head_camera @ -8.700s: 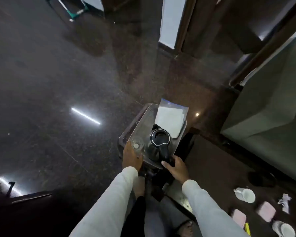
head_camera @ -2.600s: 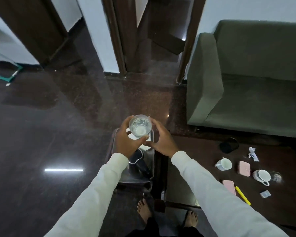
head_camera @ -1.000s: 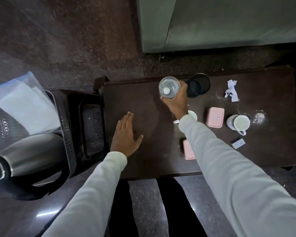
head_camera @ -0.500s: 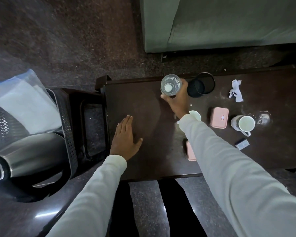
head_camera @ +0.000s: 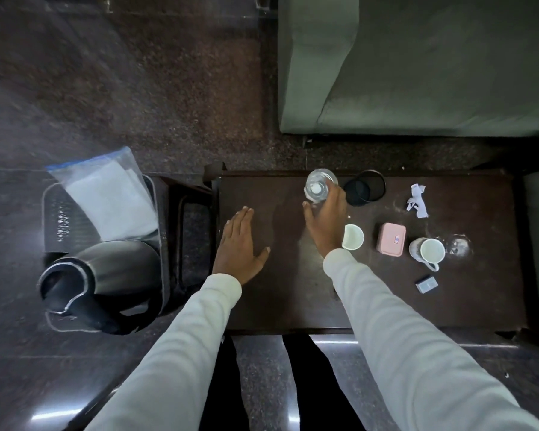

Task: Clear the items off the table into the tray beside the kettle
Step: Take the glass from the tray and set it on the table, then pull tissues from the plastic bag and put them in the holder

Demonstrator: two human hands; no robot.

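My right hand [head_camera: 327, 220] grips a clear glass [head_camera: 317, 185] near the far edge of the dark wooden table [head_camera: 287, 300]. My left hand [head_camera: 238, 247] rests flat on the table's left part, fingers straight. On the table lie a black cup [head_camera: 365, 188], a white cup [head_camera: 353, 237], a pink box [head_camera: 391, 239], a white mug [head_camera: 428, 251], a crumpled white paper [head_camera: 417, 201], a small grey packet [head_camera: 427, 284] and a second clear glass [head_camera: 459, 245]. To the left stands the tray [head_camera: 59, 219] with the steel kettle [head_camera: 103, 275] and a plastic bag [head_camera: 106, 194].
A green sofa [head_camera: 417, 63] stands behind the table. A dark stool frame [head_camera: 193, 231] sits between the tray and the table. Dark polished floor surrounds everything. My legs stand at the table's near edge.
I turned from the tray to the table, carrying the glass from both hands into my right hand alone. My left hand came to rest flat on the table. The last half second shows little motion.
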